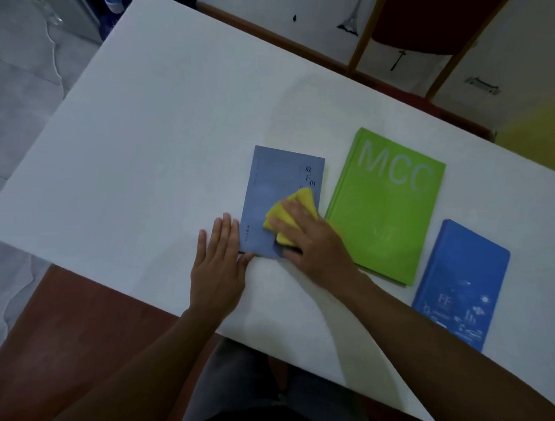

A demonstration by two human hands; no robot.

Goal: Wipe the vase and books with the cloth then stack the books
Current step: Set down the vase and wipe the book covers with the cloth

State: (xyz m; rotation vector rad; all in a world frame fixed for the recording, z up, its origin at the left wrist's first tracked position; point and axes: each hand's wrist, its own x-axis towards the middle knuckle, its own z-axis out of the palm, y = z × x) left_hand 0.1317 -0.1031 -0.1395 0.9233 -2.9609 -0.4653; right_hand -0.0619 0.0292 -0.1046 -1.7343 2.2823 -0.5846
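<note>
A grey-blue book (271,184) lies flat on the white table (152,135). My right hand (310,240) presses a folded yellow cloth (297,204) onto its lower right part with straight fingers. My left hand (218,262) lies flat on the table against the book's left edge, its thumb at the book's lower corner. To the right lies a large green book (387,215) marked MCC. A bright blue book (460,282) lies further right near the front edge. No vase is in view.
A wooden chair frame (436,42) with a red seat stands beyond the table's far edge. Brown floor shows at the lower left, and my lap sits under the table's front edge.
</note>
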